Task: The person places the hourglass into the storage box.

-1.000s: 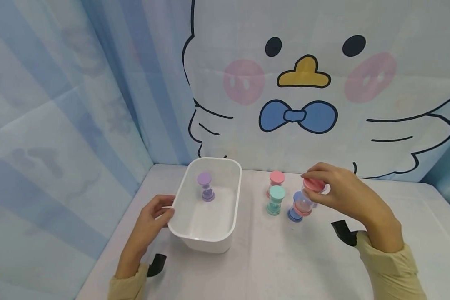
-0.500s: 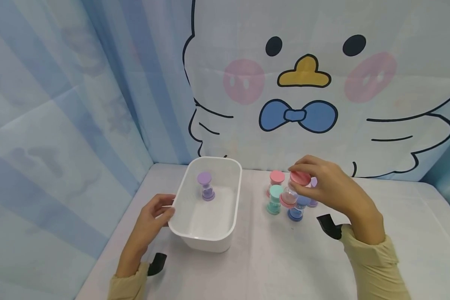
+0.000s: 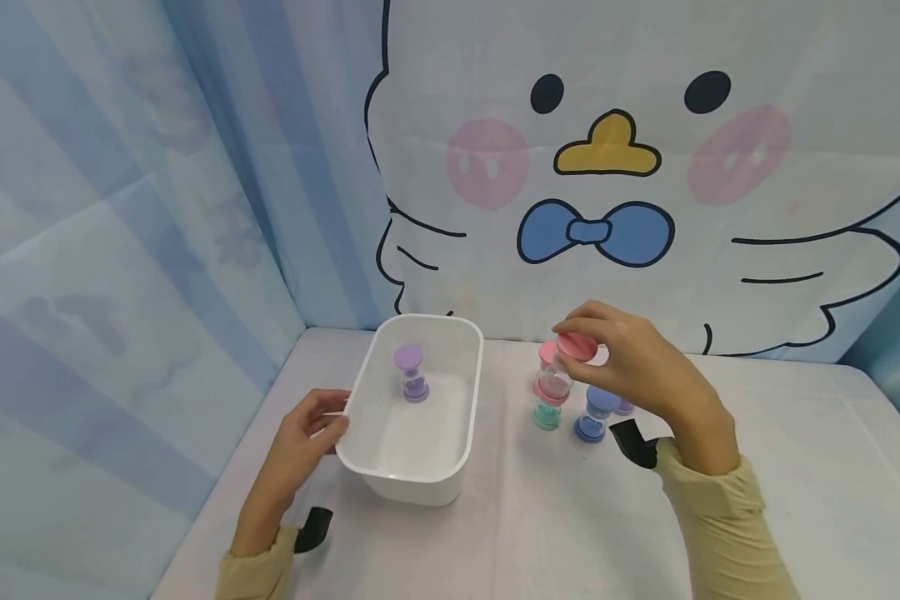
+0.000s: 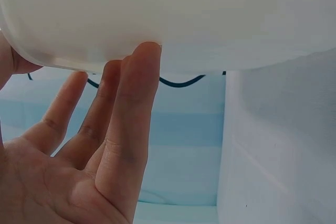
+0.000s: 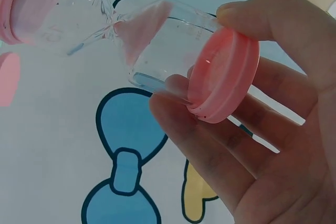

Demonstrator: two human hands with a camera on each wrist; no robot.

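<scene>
My right hand (image 3: 633,362) pinches the upper cap of a pink sand timer (image 3: 555,383) between thumb and fingers. In the right wrist view the held sand timer (image 5: 181,45) tilts, with pink sand in its clear bulb. In the head view it overlaps a green sand timer (image 3: 547,416) and another pink sand timer (image 3: 547,353). Close by stand a blue sand timer (image 3: 591,427) and a partly hidden purple one (image 3: 625,407). My left hand (image 3: 300,442) touches the left side of a white bin (image 3: 408,477), its fingers (image 4: 131,98) fairly straight against the wall.
Inside the bin stands one purple sand timer (image 3: 412,379). The white table (image 3: 562,525) ends at a cartoon-printed backdrop (image 3: 600,292) behind the timers. A blue striped curtain (image 3: 135,292) hangs along the left side.
My right hand has moved left with the pink sand timer, from over the blue one to in front of the green one. The left hand and the bin have stayed put.
</scene>
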